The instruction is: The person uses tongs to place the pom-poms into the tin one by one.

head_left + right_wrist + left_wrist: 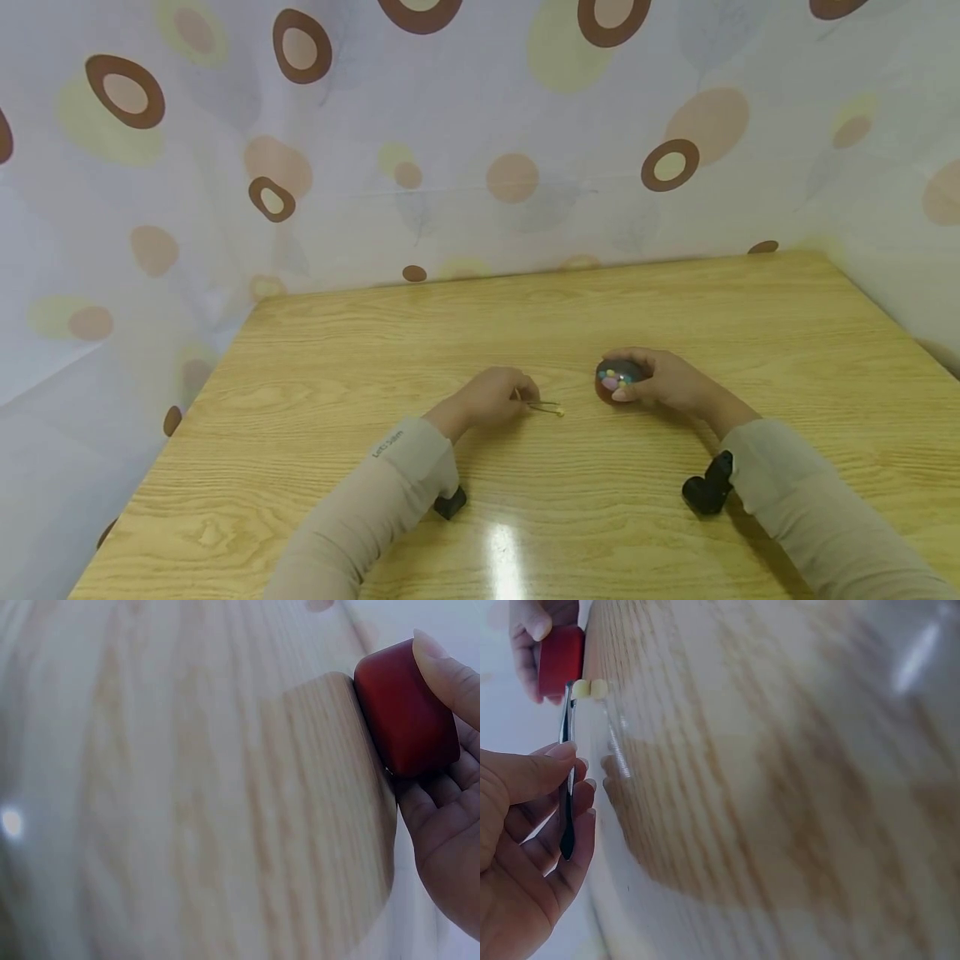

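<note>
In the head view my left hand [501, 395] pinches a pair of slim metal tweezers [543, 406], whose tips point right, toward the other hand. The left wrist view shows the tweezers [567, 787] between thumb and fingers of the left hand [525, 817]. A small pale-yellow bit [580, 689] shows at their tip, close to the tabletop. My right hand [667, 383] grips a small red case [606, 389] with a dark top bearing pink, yellow and blue spots. Seen from the right wrist, the red case [409, 712] stands on the table, thumb on one side and fingers on the other.
A glossy wood-grain table [360, 350] stretches under both hands. Patterned cloth [450, 208] hangs along its back and sides. Black wrist-camera mounts [705, 493] stick out below the sleeves, and a light glares off the table near its front.
</note>
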`<action>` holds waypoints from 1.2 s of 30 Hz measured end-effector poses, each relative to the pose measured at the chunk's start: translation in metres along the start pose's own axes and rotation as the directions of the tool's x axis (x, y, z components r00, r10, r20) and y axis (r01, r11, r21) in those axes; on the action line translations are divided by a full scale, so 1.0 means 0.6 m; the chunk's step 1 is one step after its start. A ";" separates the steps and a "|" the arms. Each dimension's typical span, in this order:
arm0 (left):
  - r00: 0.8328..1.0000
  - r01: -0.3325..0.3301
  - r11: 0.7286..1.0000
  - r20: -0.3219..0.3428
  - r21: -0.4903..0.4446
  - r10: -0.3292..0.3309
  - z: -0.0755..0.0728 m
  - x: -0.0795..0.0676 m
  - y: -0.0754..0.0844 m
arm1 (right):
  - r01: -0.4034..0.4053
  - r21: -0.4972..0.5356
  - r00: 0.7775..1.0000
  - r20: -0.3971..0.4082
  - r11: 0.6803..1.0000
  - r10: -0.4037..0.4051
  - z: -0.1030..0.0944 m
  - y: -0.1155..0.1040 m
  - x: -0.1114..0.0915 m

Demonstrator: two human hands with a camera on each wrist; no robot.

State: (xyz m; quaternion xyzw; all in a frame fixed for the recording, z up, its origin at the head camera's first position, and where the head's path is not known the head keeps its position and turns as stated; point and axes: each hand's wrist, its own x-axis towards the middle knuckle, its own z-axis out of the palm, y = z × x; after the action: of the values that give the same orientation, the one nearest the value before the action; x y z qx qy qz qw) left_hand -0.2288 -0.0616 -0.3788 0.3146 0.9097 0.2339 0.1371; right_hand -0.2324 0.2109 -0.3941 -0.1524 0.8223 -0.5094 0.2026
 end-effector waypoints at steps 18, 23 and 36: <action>1.000 -0.017 0.997 0.003 0.075 0.017 0.000 0.000 0.006 | 0.013 0.021 1.000 0.001 1.000 -0.013 0.000 -0.001 0.001; 1.000 -0.022 0.995 0.000 0.102 0.022 -0.001 0.001 0.007 | 0.019 0.009 1.000 0.000 1.000 -0.019 -0.001 -0.001 0.001; 0.999 -0.028 0.993 -0.029 0.116 0.031 0.001 0.006 0.010 | 0.026 0.000 1.000 0.003 1.000 -0.026 -0.001 0.004 0.000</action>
State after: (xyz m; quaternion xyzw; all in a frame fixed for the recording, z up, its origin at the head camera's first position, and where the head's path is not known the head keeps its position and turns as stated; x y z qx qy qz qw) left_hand -0.2285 -0.0550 -0.3766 0.3318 0.9189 0.1877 0.1012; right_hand -0.2330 0.2124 -0.3959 -0.1638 0.8199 -0.5120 0.1970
